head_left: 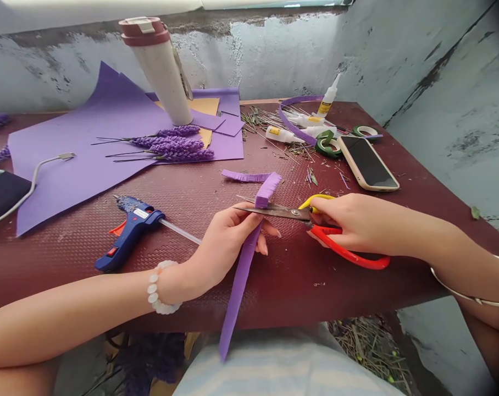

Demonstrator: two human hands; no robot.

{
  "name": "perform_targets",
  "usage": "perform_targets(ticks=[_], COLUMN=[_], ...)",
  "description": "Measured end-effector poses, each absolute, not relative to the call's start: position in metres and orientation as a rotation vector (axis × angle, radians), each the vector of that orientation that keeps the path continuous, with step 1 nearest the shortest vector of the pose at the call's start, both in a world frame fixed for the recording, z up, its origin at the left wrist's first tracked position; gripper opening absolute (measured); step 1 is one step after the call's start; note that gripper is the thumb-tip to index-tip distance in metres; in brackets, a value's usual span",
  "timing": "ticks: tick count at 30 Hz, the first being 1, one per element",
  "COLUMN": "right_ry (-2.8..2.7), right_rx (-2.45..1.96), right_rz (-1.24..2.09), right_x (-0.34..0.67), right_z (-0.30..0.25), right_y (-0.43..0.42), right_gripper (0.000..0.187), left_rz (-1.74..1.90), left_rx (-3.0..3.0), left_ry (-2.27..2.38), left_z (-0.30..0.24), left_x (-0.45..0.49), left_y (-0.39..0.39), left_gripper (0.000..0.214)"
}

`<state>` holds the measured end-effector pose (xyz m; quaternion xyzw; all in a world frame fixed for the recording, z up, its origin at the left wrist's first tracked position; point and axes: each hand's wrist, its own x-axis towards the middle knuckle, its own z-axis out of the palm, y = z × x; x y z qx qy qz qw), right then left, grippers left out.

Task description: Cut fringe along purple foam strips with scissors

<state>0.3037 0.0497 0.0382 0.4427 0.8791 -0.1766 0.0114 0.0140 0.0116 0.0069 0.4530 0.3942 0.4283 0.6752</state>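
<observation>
The left hand (pixel 225 236) pinches a purple foam strip (pixel 241 275) over the dark red worktop (pixel 192 192); the right hand (pixel 352 223) grips scissors (pixel 315 220), blades closing across the strip's fringed top.

Left hand (pixel 225 236) pinches purple foam strip (pixel 243 264) near the table's (pixel 192 192) front edge; the strip's lower end hangs past that edge. Right hand (pixel 348 223) grips scissors (pixel 311 220), blades closed on the strip. Glue gun (pixel 128 231) left of strip; phone (pixel 367 162) behind scissors.
</observation>
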Motion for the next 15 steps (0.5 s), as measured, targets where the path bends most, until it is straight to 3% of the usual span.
perform_targets(ticks=[3, 15], right_ry=[2.750, 2.665], right_rx=[1.386, 1.410], right_rz=[-0.551, -0.595], right_x=[0.306, 0.298], right_z=[0.036, 0.053], right_y=[0.049, 0.047], right_gripper=[0.013, 0.017], left_rz=[1.000, 1.033], left_rx=[1.037, 1.076], left_ry=[0.901, 0.933], left_z=[0.006, 0.010], left_x=[0.014, 0.014], left_y=[0.012, 0.009], left_gripper=[0.044, 0.038])
